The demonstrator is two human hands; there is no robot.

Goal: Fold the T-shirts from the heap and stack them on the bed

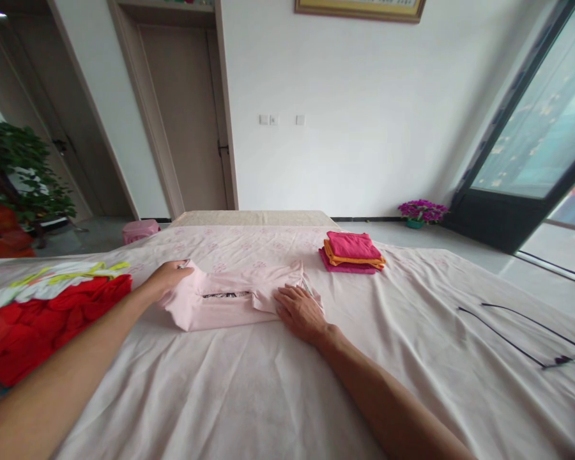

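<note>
A pale pink shirt (230, 313) lies partly folded into a long strip on the cloth-covered surface, with a dark print showing through a gap in its middle. My left hand (171, 277) pinches the shirt's far left corner, fingers closed on the fabric. Flat on the right end of the shirt rests my right hand (299, 310), its fingers stretched out. Beyond it to the right stands a stack of folded clothes (352, 252) in magenta and orange.
Red garments (62, 319) and white-and-yellow ones lie heaped at the left. A pair of glasses (546, 358) sits at the right on the pale patterned sheet (268, 396). Behind are a pink stool (140, 230), a potted purple flower (421, 211) and a closed door (182, 115).
</note>
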